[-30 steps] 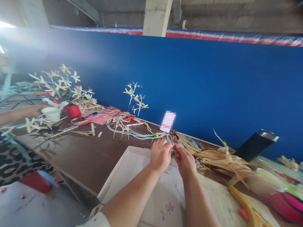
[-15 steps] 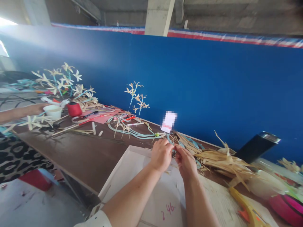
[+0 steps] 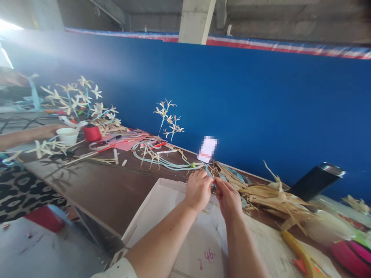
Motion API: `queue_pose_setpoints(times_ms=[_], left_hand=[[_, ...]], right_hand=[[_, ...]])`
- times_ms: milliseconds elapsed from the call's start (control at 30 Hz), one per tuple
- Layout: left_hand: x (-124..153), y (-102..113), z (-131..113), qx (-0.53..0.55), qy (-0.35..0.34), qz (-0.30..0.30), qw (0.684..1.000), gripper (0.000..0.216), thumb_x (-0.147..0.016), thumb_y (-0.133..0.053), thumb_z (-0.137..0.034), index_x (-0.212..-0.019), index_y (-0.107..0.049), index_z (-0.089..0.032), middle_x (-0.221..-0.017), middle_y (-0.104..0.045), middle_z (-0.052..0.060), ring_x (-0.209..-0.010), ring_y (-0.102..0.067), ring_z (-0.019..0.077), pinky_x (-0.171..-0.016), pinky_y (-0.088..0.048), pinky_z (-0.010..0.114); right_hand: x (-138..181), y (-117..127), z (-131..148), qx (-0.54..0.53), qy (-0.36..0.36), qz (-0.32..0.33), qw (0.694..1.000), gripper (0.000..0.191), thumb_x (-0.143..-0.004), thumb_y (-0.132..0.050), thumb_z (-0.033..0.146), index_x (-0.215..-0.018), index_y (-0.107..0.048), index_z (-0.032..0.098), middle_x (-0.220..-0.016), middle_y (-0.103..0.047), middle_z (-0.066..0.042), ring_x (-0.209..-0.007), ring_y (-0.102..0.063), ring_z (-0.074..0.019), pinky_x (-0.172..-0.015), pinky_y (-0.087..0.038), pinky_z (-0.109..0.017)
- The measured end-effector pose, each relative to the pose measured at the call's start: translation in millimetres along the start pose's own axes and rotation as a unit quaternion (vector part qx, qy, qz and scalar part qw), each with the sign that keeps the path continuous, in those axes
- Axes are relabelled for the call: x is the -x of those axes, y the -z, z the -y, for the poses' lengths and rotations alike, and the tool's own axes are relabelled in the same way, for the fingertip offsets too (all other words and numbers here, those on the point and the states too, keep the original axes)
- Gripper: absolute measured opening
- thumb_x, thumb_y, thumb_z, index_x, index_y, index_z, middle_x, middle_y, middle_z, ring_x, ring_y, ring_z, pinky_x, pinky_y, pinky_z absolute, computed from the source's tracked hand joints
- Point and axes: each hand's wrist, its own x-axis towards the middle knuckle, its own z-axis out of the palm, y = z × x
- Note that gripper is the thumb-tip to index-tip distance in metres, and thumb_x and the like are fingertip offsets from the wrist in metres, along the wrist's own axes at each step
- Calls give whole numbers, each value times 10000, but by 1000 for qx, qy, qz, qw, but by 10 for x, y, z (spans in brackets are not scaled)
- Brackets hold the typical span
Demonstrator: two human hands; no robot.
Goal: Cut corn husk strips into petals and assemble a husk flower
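My left hand [image 3: 198, 190] and my right hand [image 3: 228, 196] meet fingertip to fingertip over the far edge of a shallow white cardboard box [image 3: 158, 193]. Both are closed in a pinch, and what sits between the fingers is too small and hidden to name. Just beyond them lie pale blue cords [image 3: 168, 166] with a small green piece at their end. Dry tan husk strips [image 3: 269, 195] are heaped right of my right hand, with light blue strips among them.
Husk flowers on blue stems [image 3: 78, 96] stand at the left, near a white cup [image 3: 68, 136] and a red thread spool [image 3: 92, 133]. A co-worker's arm [image 3: 31, 137] reaches in there. At the right are a dark flask [image 3: 315, 181] and a yellow tool [image 3: 301, 253]. A blue partition [image 3: 246, 100] rises behind.
My hands keep almost the same pinched pose. At the far left, another hand with a light blue strip has come into view. The whole view has shifted slightly.
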Motion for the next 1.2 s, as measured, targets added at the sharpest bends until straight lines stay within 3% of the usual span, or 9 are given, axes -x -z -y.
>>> queue_pose_setpoints(times_ms=[267, 633, 900, 1200], left_hand=[[17, -12, 14, 48, 32, 14, 998, 92, -815, -545, -224, -849, -629, -211, -816, -565, 32, -828, -507, 177, -755, -375, 296], [21, -10, 68, 147, 96, 42, 984, 96, -785, -579, -239, -808, -664, -201, -820, -604, 22, -760, -548, 127, -684, -403, 220], [-30, 34, 147, 263, 221, 186, 921, 188, -728, -604, -356, -797, -704, -213, -778, -691, -7, -728, -603, 131, -646, -400, 208], [-36, 12, 215, 340, 268, 251, 866, 312, -650, -660, -391, -858, -703, -163, -593, -616, -12, -460, -465, 76, -478, -352, 193]], right_hand=[[-37, 40, 20, 32, 31, -14, 999, 295, -550, -776, 364, -760, -707, 169, -650, -629, -9, -438, -383, -49, -357, -265, -178], [-32, 58, 69, 23, -2, -10, 1000, 293, -550, -767, 351, -765, -695, 166, -690, -649, -25, -451, -402, -54, -355, -269, -167], [-40, 110, 112, 38, -3, 2, 999, 252, -555, -743, 349, -742, -693, 188, -714, -654, -20, -465, -422, -65, -365, -265, -187], [-43, 131, 133, 64, 8, 13, 998, 223, -570, -729, 341, -705, -689, 169, -664, -640, -25, -468, -415, -79, -374, -244, -201]])
